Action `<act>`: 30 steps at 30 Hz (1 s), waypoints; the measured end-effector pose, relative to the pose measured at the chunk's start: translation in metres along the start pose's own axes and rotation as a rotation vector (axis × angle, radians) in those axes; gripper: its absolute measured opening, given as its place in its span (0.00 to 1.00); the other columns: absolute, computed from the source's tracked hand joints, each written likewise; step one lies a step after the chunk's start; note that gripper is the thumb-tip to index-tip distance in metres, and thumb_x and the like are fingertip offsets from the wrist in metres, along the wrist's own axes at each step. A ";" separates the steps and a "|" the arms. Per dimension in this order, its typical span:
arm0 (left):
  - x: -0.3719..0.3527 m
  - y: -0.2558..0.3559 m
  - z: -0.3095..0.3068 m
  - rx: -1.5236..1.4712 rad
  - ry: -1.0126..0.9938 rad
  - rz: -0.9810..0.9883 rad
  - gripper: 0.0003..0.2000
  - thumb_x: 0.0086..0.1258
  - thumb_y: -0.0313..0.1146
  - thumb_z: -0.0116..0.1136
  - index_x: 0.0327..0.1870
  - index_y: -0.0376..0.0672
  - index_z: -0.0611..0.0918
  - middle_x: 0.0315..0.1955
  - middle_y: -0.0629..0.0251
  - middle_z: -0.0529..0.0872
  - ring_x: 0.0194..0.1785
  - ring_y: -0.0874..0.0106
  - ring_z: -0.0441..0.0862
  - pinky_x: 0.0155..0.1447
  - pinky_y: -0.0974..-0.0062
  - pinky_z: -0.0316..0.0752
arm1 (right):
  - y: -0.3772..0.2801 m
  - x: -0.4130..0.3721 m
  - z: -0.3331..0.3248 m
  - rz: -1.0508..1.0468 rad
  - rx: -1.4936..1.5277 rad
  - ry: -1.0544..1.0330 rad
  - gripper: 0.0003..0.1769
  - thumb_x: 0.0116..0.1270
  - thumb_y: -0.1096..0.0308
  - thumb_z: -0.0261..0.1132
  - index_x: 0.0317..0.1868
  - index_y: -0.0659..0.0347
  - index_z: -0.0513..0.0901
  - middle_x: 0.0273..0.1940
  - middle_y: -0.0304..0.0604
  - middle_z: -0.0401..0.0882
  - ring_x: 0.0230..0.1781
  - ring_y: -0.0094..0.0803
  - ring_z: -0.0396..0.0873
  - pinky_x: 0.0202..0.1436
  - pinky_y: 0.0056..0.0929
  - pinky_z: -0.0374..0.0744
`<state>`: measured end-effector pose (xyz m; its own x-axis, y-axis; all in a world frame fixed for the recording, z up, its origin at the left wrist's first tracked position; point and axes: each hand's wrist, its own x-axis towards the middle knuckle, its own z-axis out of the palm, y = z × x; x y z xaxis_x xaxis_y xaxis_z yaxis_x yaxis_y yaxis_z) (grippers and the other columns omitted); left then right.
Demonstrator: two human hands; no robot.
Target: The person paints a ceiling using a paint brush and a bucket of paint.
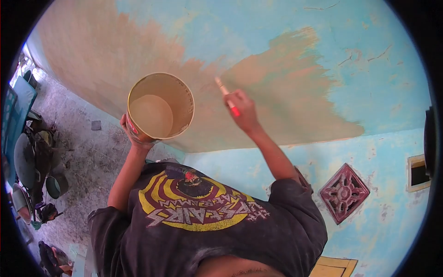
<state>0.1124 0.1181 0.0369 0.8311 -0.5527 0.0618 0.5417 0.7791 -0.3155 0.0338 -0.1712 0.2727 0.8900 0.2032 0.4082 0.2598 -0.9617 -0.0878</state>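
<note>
My left hand [132, 131] is closed round the side and underside of a paint bucket [182, 99], its fingers partly hidden behind it. The bucket tips toward me, so tan paint [150, 115] shows in the bottom. In my right hand [242, 108] is a paintbrush [221, 86] with a pale handle and a red end, gripped by closed fingers. The brush head is blurred and points up at the wall; whether it touches is hard to tell. Behind both hands, the light blue wall [230, 27] carries a broad area of tan paint [286, 92] with ragged upper edges.
A maroon diamond-shaped vent block [344, 194] is set in the blue wall at right, near a small framed opening [418, 173]. Along the left, a large round pan [24, 154], a dark bucket [56, 185] and other clutter lie on the grey floor [87, 161].
</note>
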 end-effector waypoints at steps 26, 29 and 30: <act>0.001 -0.003 0.004 0.286 0.132 0.135 0.36 0.70 0.68 0.37 0.71 0.56 0.72 0.70 0.64 0.74 0.72 0.56 0.71 0.70 0.44 0.70 | 0.008 0.085 -0.085 0.010 0.116 0.356 0.06 0.61 0.79 0.74 0.37 0.63 0.85 0.37 0.45 0.86 0.38 0.33 0.84 0.43 0.33 0.82; 0.000 -0.011 0.011 0.384 0.158 0.161 0.35 0.70 0.68 0.36 0.71 0.56 0.72 0.69 0.64 0.75 0.71 0.57 0.72 0.70 0.45 0.70 | -0.001 0.109 -0.174 -0.321 -0.317 0.630 0.08 0.59 0.80 0.75 0.37 0.61 0.87 0.37 0.43 0.87 0.35 0.34 0.84 0.40 0.33 0.82; 0.000 -0.009 -0.001 0.470 0.168 0.199 0.35 0.70 0.68 0.37 0.71 0.56 0.72 0.70 0.64 0.75 0.71 0.57 0.72 0.70 0.45 0.70 | 0.000 0.111 -0.186 -0.306 -0.366 0.687 0.07 0.59 0.80 0.75 0.37 0.60 0.87 0.36 0.43 0.86 0.35 0.35 0.84 0.40 0.34 0.82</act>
<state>0.1071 0.1107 0.0386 0.9127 -0.3904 -0.1209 0.4059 0.9007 0.1550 0.0628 -0.1825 0.4872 0.3428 0.4216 0.8395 0.2094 -0.9054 0.3692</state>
